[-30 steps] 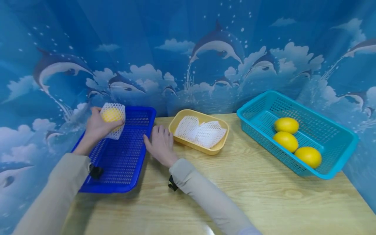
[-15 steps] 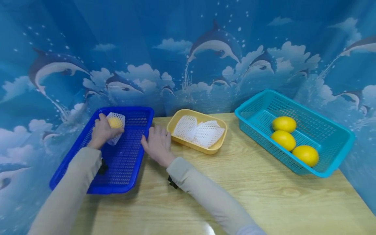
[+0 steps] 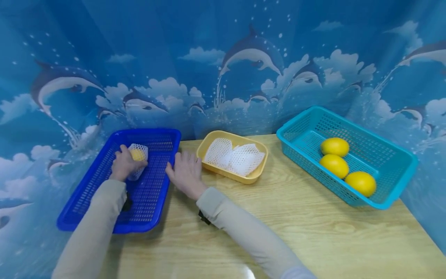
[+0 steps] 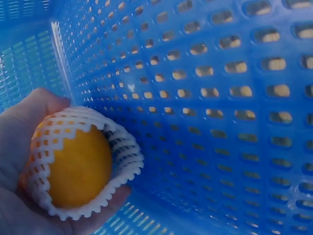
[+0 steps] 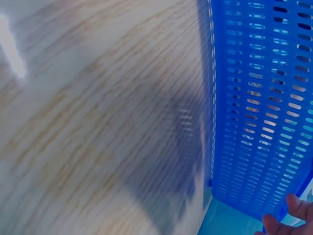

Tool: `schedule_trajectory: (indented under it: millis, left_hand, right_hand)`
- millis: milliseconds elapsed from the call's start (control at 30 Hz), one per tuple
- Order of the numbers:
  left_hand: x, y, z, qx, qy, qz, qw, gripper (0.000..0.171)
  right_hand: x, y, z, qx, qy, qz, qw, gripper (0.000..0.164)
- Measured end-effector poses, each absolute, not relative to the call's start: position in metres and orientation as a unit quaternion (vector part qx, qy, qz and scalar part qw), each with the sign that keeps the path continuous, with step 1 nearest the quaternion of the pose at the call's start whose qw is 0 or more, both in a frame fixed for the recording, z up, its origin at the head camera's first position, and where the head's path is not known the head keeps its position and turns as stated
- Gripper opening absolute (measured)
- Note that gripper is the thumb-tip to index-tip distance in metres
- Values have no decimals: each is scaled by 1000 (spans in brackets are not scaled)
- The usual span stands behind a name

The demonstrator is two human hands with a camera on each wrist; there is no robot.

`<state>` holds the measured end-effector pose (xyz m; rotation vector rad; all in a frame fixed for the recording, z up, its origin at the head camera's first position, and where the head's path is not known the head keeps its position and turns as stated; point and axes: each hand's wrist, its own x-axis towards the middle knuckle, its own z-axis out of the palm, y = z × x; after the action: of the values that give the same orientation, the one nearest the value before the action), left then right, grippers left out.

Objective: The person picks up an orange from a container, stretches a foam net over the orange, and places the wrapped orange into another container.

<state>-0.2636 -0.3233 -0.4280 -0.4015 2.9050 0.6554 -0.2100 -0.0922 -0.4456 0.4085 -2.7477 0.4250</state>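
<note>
My left hand [image 3: 122, 164] reaches down into the blue basket [image 3: 158, 217] and grips a yellow oval fruit [image 4: 80, 169] wrapped in a white foam net [image 4: 128, 159]. The thumb and fingers curl round the net, and the fruit's bare end shows through its mouth in the left wrist view. The palm covers much of the bundle in the head view. At the basket's right rim rests my right hand [image 3: 186, 174], its thumb at the edge and its fingers extended. Only a few of its fingertips [image 5: 298, 208] appear low in the right wrist view.
A small yellow tray [image 3: 211, 168] holding white foam nets [image 3: 246, 159] stands right of the blue basket. Farther right, a teal basket [image 3: 400, 186] carries three yellow fruits [image 3: 333, 166]. All stand on a wooden table [image 3: 278, 217] before a dolphin-printed curtain [image 3: 223, 46].
My left hand has moved right and down into the blue basket with the netted fruit. My right hand has stayed at the rim. The whole head view has shifted slightly.
</note>
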Motion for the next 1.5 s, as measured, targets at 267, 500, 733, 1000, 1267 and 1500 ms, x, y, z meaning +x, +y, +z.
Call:
schedule_trajectory:
  millis: [267, 500, 733, 1000, 1267, 1500]
  left_hand:
    - [-265, -321, -427, -113, 972, 190, 73, 109]
    - [-261, -320, -422, -138, 968, 193, 80, 110]
    - [-258, -324, -418, -138, 967, 195, 86, 120]
    - [-257, -325, -410, -134, 973, 175, 71, 120]
    - [-252, -319, -392, -123, 980, 151, 51, 110]
    - [-250, -303, -377, -112, 986, 116, 51, 102]
  right_hand:
    - [-209, -92, -444, 140, -966, 141, 168, 37]
    - [-210, -91, -442, 135, -967, 136, 168, 40]
    - [-210, -89, -441, 141, -966, 132, 172, 43]
    - [-212, -86, -435, 140, -970, 131, 146, 51]
    - [-215, -80, -425, 157, -974, 114, 119, 66]
    - [-216, -70, -407, 177, -974, 111, 86, 72]
